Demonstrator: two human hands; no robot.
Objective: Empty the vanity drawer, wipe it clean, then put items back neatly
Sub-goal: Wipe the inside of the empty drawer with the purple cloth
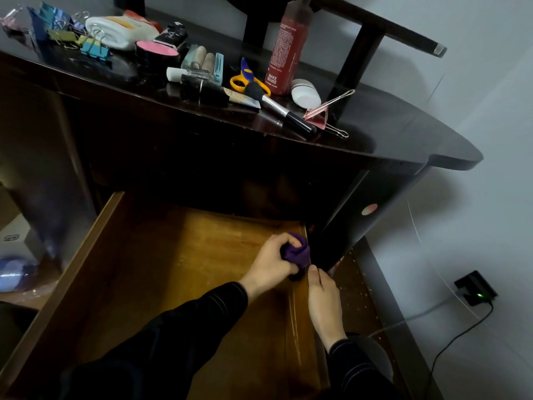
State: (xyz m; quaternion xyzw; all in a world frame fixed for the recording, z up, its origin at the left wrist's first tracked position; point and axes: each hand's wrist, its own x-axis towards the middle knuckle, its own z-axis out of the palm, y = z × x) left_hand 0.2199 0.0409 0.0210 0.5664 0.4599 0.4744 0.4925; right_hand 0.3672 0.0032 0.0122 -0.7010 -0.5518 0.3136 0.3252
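Head view. Shows drawer (80, 284) pulled out and cleared, with items (199, 82) heaped on vanity top (389, 140). Finds left hand (274, 261) clenched round bunched purple cloth (298, 251), pressed into right rear corner of drawer floor. Finds right hand (324, 298) lying on right drawer wall; cannot tell whether gripping. Best to press firmly along corner seams, then wipe forward in overlapping strokes, bracing drawer.
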